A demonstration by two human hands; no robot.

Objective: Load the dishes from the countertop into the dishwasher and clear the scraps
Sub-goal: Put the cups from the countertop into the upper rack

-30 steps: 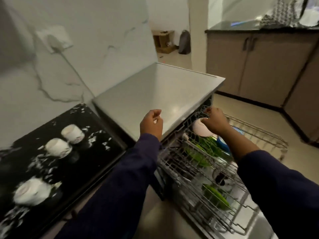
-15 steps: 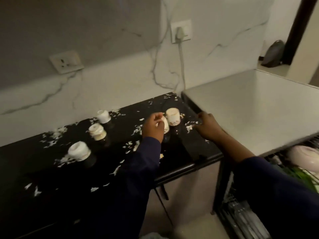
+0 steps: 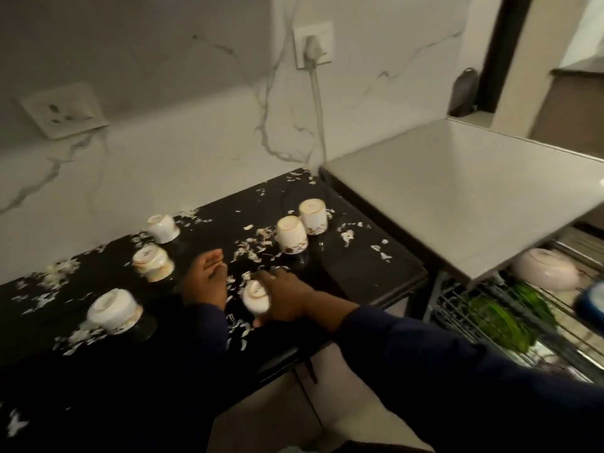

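Marble-veined wall (image 3: 163,152) fills the upper field, bearing one wall socket (image 3: 62,111) at 10 o'clock and a second, plugged socket (image 3: 313,44) at 12 o'clock with its cord running down. Below it lies the black surface (image 3: 353,266), strewn with pale scraps (image 3: 258,243). At 3 o'clock stands the grey dishwasher top (image 3: 464,191), and beneath it, at 4 o'clock, the pulled-out wire rack (image 3: 457,305) holding a pale bowl (image 3: 544,269), green dishes (image 3: 500,318) and a blue item only partly in frame. Two dark sleeves enter from 6 o'clock. Six white cups stand inverted on the surface: the near-left cup (image 3: 112,309) at 8 o'clock, the middle-left cup (image 3: 153,262) and the far-left cup (image 3: 162,227) behind it, a pair of cups (image 3: 302,228) just beside each other at centre, and the grasped cup (image 3: 256,296). The right hand (image 3: 284,302) is curled around the grasped cup, fingers over its far side and thumb below, the cup tilted on the surface near the front edge. The left hand (image 3: 206,279) rests just left of it, fingers loosely bent and gripping nothing, apart from the cup.
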